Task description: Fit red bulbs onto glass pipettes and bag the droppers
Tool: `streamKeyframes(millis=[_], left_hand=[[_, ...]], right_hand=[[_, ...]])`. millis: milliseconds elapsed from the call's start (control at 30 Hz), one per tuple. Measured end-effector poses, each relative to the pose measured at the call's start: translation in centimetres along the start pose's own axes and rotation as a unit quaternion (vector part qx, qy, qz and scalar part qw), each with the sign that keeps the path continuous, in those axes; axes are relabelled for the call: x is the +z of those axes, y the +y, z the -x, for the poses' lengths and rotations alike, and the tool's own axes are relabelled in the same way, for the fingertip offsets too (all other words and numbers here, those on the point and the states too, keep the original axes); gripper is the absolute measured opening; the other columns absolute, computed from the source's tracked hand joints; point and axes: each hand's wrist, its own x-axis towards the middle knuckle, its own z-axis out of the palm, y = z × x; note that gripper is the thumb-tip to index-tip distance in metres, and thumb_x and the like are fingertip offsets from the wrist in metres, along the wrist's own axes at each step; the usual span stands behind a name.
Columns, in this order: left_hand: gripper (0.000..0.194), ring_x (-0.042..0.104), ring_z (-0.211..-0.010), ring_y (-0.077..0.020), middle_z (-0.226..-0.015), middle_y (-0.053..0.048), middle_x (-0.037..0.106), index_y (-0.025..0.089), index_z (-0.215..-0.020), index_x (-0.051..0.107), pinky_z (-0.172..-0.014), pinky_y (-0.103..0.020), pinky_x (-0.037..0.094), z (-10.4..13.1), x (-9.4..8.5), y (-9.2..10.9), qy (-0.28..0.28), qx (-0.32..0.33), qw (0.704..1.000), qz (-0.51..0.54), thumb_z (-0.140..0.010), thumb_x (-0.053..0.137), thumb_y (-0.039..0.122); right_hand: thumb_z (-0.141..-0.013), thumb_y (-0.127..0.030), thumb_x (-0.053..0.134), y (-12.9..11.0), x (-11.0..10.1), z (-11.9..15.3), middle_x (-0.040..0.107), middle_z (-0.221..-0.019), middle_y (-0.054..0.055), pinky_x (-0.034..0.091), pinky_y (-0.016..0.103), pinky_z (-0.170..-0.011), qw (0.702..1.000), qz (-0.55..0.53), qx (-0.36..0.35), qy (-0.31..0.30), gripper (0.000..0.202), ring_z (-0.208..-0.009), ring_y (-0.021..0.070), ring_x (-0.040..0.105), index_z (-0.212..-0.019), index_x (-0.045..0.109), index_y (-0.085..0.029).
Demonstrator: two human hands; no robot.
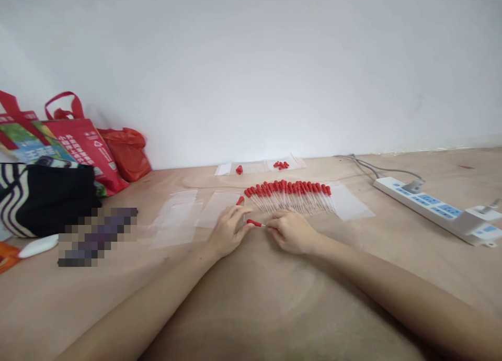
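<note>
My right hand (290,231) pinches the thin pale tube of a dropper near the middle of the table. That dropper's red bulb (254,223) points left, toward my left hand (229,230). My left thumb tip is at the bulb's end, while the fingers are apart from the thumb in an open curve. Just behind the left fingers shows another red bulb (240,200), its tube partly hidden. Beyond both hands, several droppers (290,191) lie side by side in a fanned row, red bulbs away from me and clear tubes toward me.
Loose red bulbs (281,165) and clear bags lie by the wall. More flat clear bags (176,217) are at left, another (353,204) at right. A white power strip (431,206) with plugs sits far right. Red shopping bags (84,146) and black cloth (50,196) stand left, near a blurred object (102,238).
</note>
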Motion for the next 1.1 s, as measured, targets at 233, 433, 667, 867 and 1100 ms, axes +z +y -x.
streamKeyframes(millis=[233, 433, 667, 867, 1100], left_hand=[[0.032, 0.048, -0.098, -0.0237, -0.103, -0.009, 0.053, 0.015, -0.105, 0.048, -0.085, -0.039, 0.038, 0.0, 0.1, -1.9, 0.019, -0.174, 0.980, -0.091, -0.075, 0.055, 0.025], [0.031, 0.048, -0.098, -0.0233, -0.102, -0.009, 0.053, 0.015, -0.104, 0.049, -0.084, -0.039, 0.038, 0.1, 0.2, -1.9, -0.012, -0.191, 0.978, -0.086, -0.074, 0.055, 0.024], [0.026, 0.050, -0.091, -0.0224, -0.096, -0.008, 0.052, 0.015, -0.098, 0.051, -0.081, -0.038, 0.039, 0.1, 0.3, -1.8, -0.016, -0.189, 0.979, -0.073, -0.074, 0.054, 0.022], [0.018, 0.051, -0.089, -0.0205, -0.095, -0.008, 0.052, 0.014, -0.094, 0.051, -0.078, -0.033, 0.041, -1.0, 0.2, -2.7, 0.024, -0.207, 0.977, -0.050, -0.076, 0.047, 0.016], [0.018, 0.056, -0.071, -0.0178, -0.081, -0.006, 0.058, 0.014, -0.088, 0.051, -0.063, -0.028, 0.042, -4.6, 0.9, -5.7, 0.001, -0.277, 0.960, -0.050, -0.074, 0.053, 0.024]], right_hand=[[-0.075, -0.018, 0.049, 2.3, 1.2, -5.4, 0.064, -0.079, 0.007, 0.038, 0.021, -0.064, 0.968, -0.118, 0.197, 0.097, 0.022, -0.071, 0.0135, 0.057, -0.093, 0.059, -0.013], [-0.077, -0.020, 0.047, 2.0, 3.5, -10.0, 0.062, -0.084, 0.011, 0.039, 0.023, -0.062, 0.956, -0.080, 0.269, 0.089, 0.018, -0.079, 0.0175, 0.058, -0.093, 0.052, -0.012], [-0.078, -0.018, 0.043, 2.0, 3.7, -9.9, 0.060, -0.093, 0.013, 0.039, 0.026, -0.070, 0.967, -0.049, 0.240, 0.070, 0.016, -0.087, 0.0185, 0.056, -0.086, 0.055, -0.011], [-0.079, -0.032, 0.043, 0.6, 3.3, -9.5, 0.061, -0.091, 0.010, 0.040, 0.029, -0.069, 0.971, -0.028, 0.232, 0.058, 0.022, -0.087, 0.0205, 0.056, -0.086, 0.054, -0.015], [-0.075, -0.028, 0.046, -1.6, 3.9, -9.4, 0.060, -0.096, 0.014, 0.042, 0.032, -0.067, 0.966, -0.032, 0.257, 0.023, 0.031, -0.087, 0.0242, 0.058, -0.100, 0.045, -0.011]])
